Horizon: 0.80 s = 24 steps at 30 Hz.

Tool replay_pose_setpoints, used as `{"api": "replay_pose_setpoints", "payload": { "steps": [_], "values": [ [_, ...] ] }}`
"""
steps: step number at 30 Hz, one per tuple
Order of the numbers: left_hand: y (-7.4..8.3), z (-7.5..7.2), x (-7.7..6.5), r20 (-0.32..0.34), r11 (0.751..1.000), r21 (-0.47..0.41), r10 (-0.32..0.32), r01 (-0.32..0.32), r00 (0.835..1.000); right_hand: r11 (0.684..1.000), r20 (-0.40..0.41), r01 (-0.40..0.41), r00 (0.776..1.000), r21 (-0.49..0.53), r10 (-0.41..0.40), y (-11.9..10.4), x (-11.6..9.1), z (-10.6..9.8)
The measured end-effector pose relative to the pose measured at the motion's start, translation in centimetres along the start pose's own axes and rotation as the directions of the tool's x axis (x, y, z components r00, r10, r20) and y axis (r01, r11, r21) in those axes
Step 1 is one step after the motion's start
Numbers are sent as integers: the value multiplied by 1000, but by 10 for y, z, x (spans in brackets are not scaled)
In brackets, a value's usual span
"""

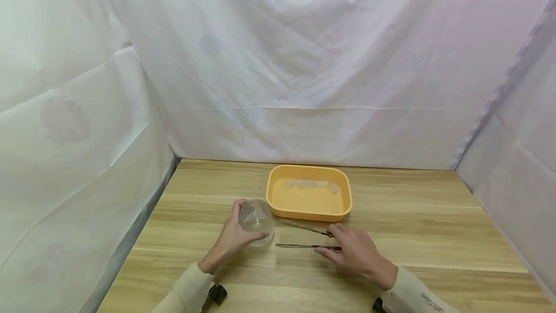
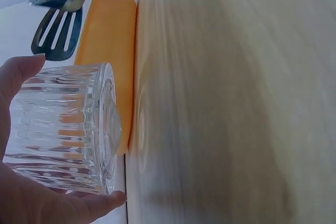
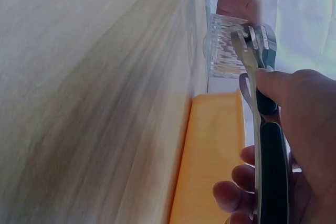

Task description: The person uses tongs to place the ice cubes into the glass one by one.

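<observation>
A clear ribbed glass [image 1: 257,221] is in my left hand [image 1: 232,232], thumb on the near side and fingers round the far side. In the left wrist view its thick base faces the wooden table. My right hand [image 1: 356,251] holds metal tongs [image 3: 271,166] with black grips, their two arms spread apart and pointing left toward the glass. Slotted heads tip the tongs, with nothing between them. Just beyond both hands stands a yellow-orange tray [image 1: 310,216], with several small clear ice-like pieces [image 1: 309,184] in a row along its far side.
The wood-grained table [image 1: 434,226] reaches back to a white cloth [image 1: 304,62] hanging behind it. More pale cloth [image 1: 65,158] hangs along the left side and on the right. Dark wrist straps [image 1: 218,294] show below the sleeves.
</observation>
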State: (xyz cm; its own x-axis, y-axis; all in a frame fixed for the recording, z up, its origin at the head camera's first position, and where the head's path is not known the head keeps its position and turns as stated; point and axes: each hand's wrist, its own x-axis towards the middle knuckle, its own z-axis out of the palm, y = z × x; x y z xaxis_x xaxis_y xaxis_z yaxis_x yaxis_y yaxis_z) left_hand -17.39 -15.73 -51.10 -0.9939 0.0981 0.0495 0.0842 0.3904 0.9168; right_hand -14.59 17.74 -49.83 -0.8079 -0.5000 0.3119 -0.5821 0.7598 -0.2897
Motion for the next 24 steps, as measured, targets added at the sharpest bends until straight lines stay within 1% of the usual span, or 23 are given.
{"api": "replay_pose_setpoints", "payload": {
  "steps": [3,5,12,14,16,20,21,24],
  "values": [
    [4,4,-2,31,1000,-3,16,-16,999,999,15,-37,999,25,37,2,-1,-5],
    [6,7,-3,53,999,-13,30,-29,998,998,11,-47,999,31,47,3,-1,-8],
    [9,16,-5,134,995,-52,93,-86,987,998,-45,-54,997,26,55,9,-3,-15],
    [10,19,-5,150,993,-65,111,-103,982,998,-61,-54,997,19,55,11,-4,-17],
    [10,22,-5,166,990,-74,131,-121,977,999,-83,-49,995,-11,48,13,-5,-19],
    [11,27,-4,192,988,-75,145,-133,971,998,-126,-35,992,-58,28,18,-9,-23],
    [11,28,-4,196,987,-76,155,-142,968,998,-134,-30,991,-62,21,19,-9,-24],
    [12,31,-5,204,987,-73,154,-142,967,998,-139,-32,990,-45,26,22,-11,-27]
  ]
}}
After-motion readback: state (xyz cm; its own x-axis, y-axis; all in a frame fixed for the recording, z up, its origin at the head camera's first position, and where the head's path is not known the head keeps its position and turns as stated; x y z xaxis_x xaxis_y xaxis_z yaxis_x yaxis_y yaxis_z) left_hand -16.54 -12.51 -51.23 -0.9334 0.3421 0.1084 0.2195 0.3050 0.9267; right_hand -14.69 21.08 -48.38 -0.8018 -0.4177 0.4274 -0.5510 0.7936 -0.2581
